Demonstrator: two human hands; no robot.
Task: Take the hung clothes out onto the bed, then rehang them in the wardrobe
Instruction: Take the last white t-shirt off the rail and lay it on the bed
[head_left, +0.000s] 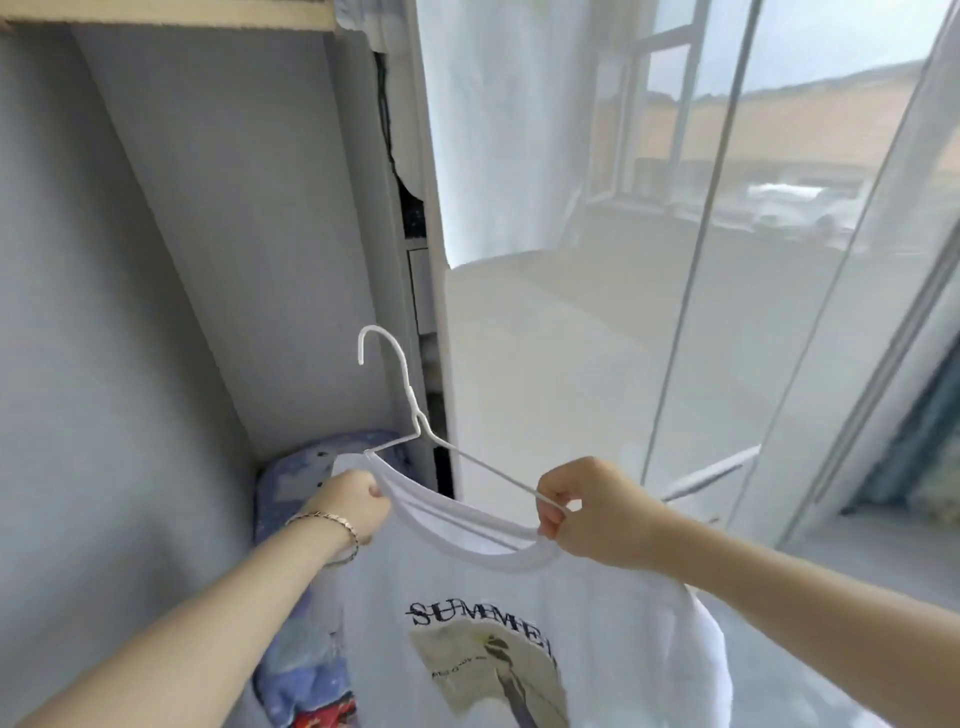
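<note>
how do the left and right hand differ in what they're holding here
The left hand grips the t-shirt collar fabric; the right hand pinches the collar and the bare wire of the hanger. The left wrist wears a bracelet; the right wrist is bare. Both hold the same white t-shirt.

There was one white T-shirt (519, 623) and one white wire hanger (410, 395). Two hands were in view, one left hand (353, 506) and one right hand (592, 512), with one bracelet (332, 519) on the left wrist. One wardrobe (208, 234) stood open, one blue patterned bundle (296, 649) at its bottom back corner. At least one sheer curtain (493, 130) hung beside it.
</note>
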